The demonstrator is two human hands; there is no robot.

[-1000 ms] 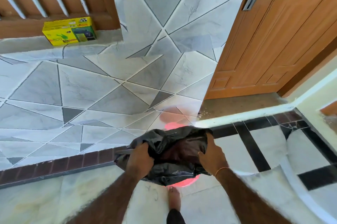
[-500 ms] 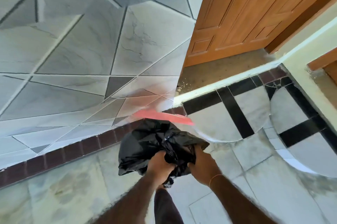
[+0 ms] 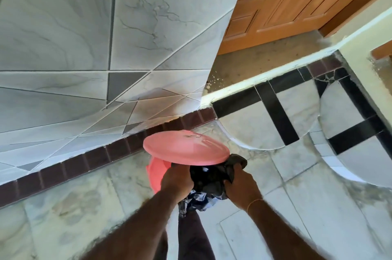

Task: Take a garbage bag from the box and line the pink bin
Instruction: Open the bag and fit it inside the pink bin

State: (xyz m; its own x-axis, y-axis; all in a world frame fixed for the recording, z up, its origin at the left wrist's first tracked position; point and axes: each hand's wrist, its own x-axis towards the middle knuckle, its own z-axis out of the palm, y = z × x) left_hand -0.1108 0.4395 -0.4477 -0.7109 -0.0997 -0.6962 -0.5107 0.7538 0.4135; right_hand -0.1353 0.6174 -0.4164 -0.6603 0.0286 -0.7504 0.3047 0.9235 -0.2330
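The pink bin (image 3: 157, 177) stands on the floor by the tiled wall, its round pink lid (image 3: 184, 147) raised above the opening. A crumpled black garbage bag (image 3: 210, 181) sits at the bin's mouth under the lid. My left hand (image 3: 177, 181) grips the bag's left side at the rim. My right hand (image 3: 241, 185) grips the bag's right side, fingers curled into the plastic. Most of the bin's body is hidden behind my hands and the bag. The box is out of view.
A grey tiled wall (image 3: 84, 47) with a dark red skirting (image 3: 63, 166) rises right behind the bin. A wooden door (image 3: 297, 1) and a raised threshold (image 3: 265, 83) lie to the right. My dark trouser leg (image 3: 191, 236) is just below the bag.
The view has tilted down and closer to the bin. The lid now shows fully above the bag, and both hands have brought the bag lower against the bin's mouth.
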